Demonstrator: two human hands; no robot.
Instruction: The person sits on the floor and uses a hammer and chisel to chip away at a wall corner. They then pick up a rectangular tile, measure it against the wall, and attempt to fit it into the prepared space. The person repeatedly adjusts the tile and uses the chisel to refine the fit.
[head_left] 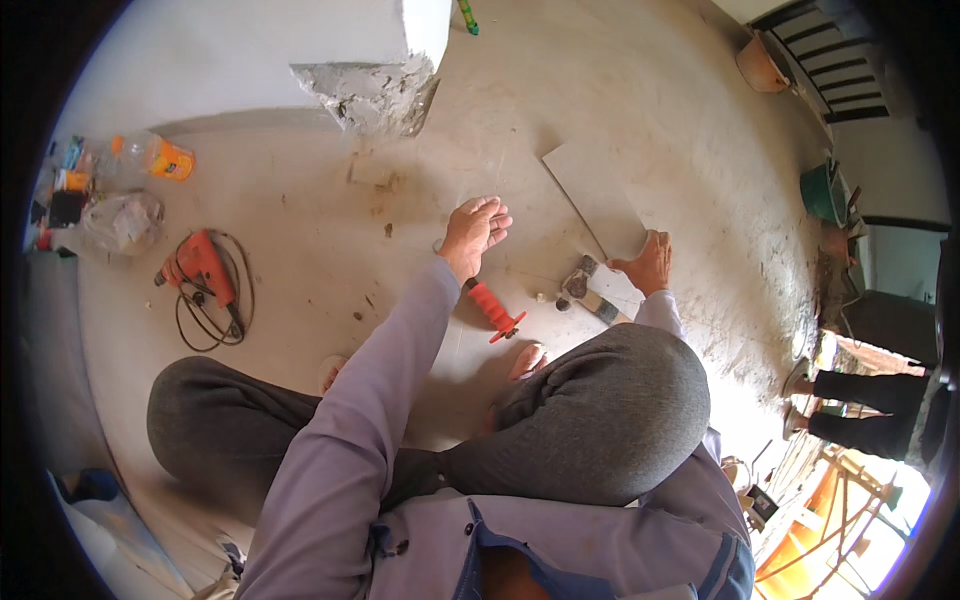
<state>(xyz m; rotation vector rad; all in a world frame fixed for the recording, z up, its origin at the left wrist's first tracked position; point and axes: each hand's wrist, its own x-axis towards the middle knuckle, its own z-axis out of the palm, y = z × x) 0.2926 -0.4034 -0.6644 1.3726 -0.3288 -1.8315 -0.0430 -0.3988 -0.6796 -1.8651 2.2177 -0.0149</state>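
My right hand [650, 264] grips the near end of a flat grey tile [600, 195], thumb toward its left edge. The tile lies slanting across the floor, its far end away from me. To the left, my left hand [478, 236] hovers over the floor with its fingers stretched out and nothing in them. Just below that hand lies a chisel with a red grip and hand guard [492, 306]; its far end is partly hidden by my wrist. A hammer [590, 291] rests by my right hand, beside a pale flat piece [617, 285].
A red power drill [205, 270] with a coiled cord lies at left, near bottles [170, 158] and plastic bags [122, 222]. Ahead juts a wall corner with a broken base [370, 95]. Buckets [762, 64] stand at right, where another person's legs [865, 408] show.
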